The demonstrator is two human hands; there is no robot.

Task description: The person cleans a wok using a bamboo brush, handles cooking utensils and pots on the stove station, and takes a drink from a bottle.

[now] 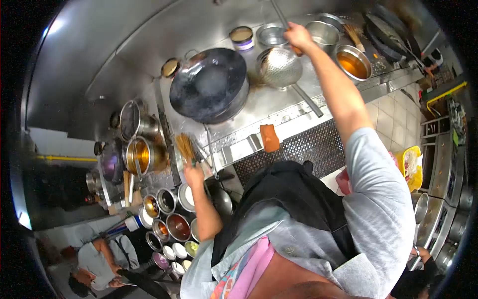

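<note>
My left hand [193, 174] is closed round the lower end of a bamboo wok brush [184, 146], its splayed bristles pointing away from me. My right hand [298, 38] reaches far forward, wrapped round the wooden handle of a long metal-shafted tool [280, 13]; the tool's head is not visible. Below that hand a round perforated strainer [279, 68] rests on the stove, its handle towards me. A large dark wok [206, 84] sits on the burner between my hands, with faint steam or haze over it.
A pot of orange liquid [353, 64], a steel bowl [272, 36] and a labelled tub [242, 39] stand along the back. At left is another oil pot [141, 155] near several seasoning containers [178, 227]. An orange cloth [269, 138] hangs at the stove's front edge. Another person [102, 259] is at lower left.
</note>
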